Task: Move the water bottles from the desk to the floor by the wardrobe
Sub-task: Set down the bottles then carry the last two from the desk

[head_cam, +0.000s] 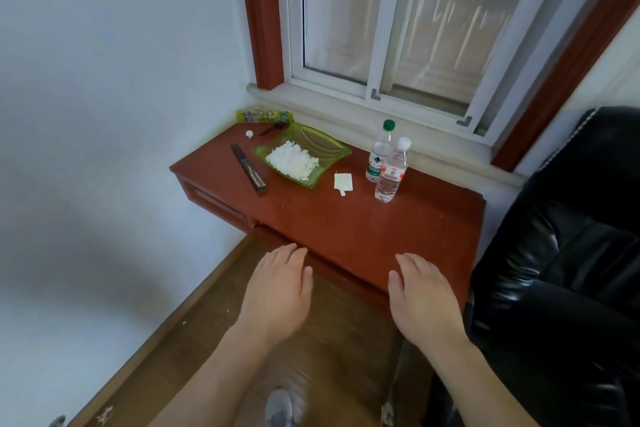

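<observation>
Empty hands (277, 291) (420, 298), bottles (376, 159) (391, 172), paper slip (343, 181), green dish (329, 147)

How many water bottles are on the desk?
2. The green-capped bottle stands near the window sill, and the white-capped bottle stands right in front of it. Both are on the desk.

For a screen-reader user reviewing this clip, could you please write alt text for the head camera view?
A green-capped bottle and a white-capped bottle stand together on a red-brown desk below a window. The person's left hand and right hand hover open near the desk's front edge. A green dish of white crumbs sits farther left, a black chair at right.
</observation>
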`<state>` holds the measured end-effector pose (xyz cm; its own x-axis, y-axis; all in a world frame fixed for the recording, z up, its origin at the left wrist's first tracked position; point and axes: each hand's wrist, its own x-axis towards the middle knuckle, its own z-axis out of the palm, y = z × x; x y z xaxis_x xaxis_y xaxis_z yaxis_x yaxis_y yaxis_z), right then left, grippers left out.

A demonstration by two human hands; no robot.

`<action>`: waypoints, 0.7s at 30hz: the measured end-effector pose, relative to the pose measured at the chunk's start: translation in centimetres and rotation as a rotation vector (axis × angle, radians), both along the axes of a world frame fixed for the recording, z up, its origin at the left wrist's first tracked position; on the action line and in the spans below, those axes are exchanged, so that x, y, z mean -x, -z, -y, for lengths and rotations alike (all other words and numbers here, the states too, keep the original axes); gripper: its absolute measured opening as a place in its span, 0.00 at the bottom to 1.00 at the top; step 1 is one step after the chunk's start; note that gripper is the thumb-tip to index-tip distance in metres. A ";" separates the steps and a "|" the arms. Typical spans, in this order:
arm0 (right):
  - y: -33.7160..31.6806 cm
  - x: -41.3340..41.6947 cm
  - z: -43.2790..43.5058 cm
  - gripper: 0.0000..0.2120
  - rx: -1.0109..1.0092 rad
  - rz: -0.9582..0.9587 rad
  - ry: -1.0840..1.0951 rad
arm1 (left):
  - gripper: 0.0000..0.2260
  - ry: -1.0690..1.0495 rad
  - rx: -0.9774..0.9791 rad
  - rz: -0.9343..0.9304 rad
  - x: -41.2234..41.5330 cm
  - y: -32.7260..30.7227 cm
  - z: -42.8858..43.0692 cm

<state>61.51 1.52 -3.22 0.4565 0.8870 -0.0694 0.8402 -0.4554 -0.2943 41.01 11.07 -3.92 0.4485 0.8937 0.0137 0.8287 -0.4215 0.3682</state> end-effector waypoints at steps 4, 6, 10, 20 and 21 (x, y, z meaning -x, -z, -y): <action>0.0 -0.3 -5.5 0.24 0.006 0.016 0.072 | 0.21 0.078 0.006 0.016 -1.2 0.5 -6.7; -0.3 -0.4 -7.9 0.24 0.004 0.016 0.122 | 0.21 0.131 0.000 0.022 -1.9 0.4 -9.9; -0.8 -1.2 -10.8 0.24 -0.021 0.014 0.212 | 0.21 0.224 -0.008 0.023 -3.6 0.3 -15.0; -0.2 -7.7 -16.2 0.24 -0.093 -0.013 0.291 | 0.21 0.436 -0.082 0.032 -13.0 0.6 -22.9; -0.1 -8.6 -16.9 0.24 -0.109 -0.020 0.292 | 0.21 0.439 -0.082 0.038 -14.2 0.6 -23.5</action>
<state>70.10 18.41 -3.09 0.6926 0.7212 0.0075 0.6721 -0.6416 -0.3695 55.18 34.58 -4.52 0.7829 0.6140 0.1002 0.5513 -0.7594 0.3457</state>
